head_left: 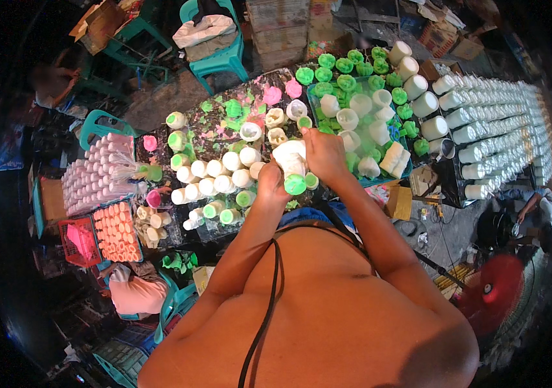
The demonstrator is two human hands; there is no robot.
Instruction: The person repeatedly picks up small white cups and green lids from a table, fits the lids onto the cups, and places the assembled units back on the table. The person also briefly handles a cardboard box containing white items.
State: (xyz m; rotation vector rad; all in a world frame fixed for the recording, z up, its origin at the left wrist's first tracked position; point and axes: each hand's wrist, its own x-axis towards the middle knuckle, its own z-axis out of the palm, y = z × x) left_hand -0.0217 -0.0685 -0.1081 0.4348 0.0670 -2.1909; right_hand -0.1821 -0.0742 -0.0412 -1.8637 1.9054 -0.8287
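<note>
Between both hands, over the near edge of the worktable, is a white plaster-like block (291,155) with a round bright green end (295,185) pointing toward me. My left hand (271,182) grips its left side, fingers curled round it. My right hand (325,154) is closed on its upper right side, thumb toward the far end. Left of my hands lie rows of white cylinders (214,168), some with green ends. Just beyond are cream moulds (276,118) and a white cup-like ring (250,132). The underside of the held block is hidden.
To the right, a teal tray (407,169) holds white moulds in greenish liquid, with crumpled green pieces (347,83) behind. White cylinders (496,123) stand in rows at far right. Pink cylinders (98,171) and a red basket (81,242) are left; a red fan (492,291) is lower right.
</note>
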